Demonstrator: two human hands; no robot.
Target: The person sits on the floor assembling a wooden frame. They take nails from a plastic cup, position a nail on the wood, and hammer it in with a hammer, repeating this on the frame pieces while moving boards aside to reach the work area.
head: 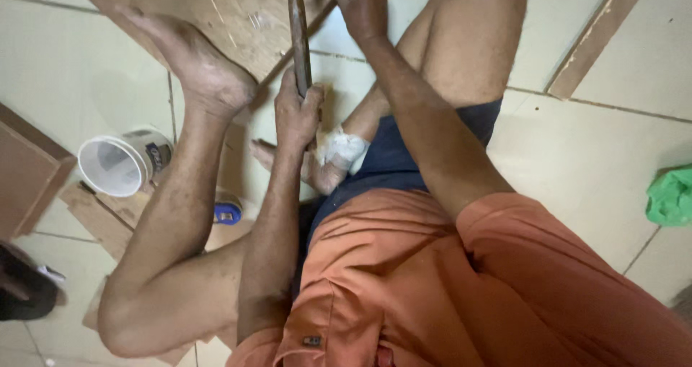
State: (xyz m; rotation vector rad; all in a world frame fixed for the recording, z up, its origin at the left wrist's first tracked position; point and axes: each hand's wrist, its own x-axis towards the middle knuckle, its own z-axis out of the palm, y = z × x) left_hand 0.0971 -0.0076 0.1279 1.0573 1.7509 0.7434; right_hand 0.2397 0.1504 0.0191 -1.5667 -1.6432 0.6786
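My left hand (297,115) is wrapped around the lower end of a long wooden tool handle (298,35) that runs up to a dark head at the top edge. At that edge my right hand (358,6) rests fingers closed beside the tool's head; what it holds is cut off. A plywood board (238,14) lies on the tiled floor under the tool. My left foot (198,60) presses on the board. My other foot, tucked in beside my left hand, is wrapped in a white bandage (342,149).
A white plastic bucket (115,166) lies on its side at left, near a small blue and yellow object (228,212). A brown wooden panel (25,172) and a dark sandal (25,288) sit far left. A wooden strip (598,35) and a green bag (670,195) lie at right.
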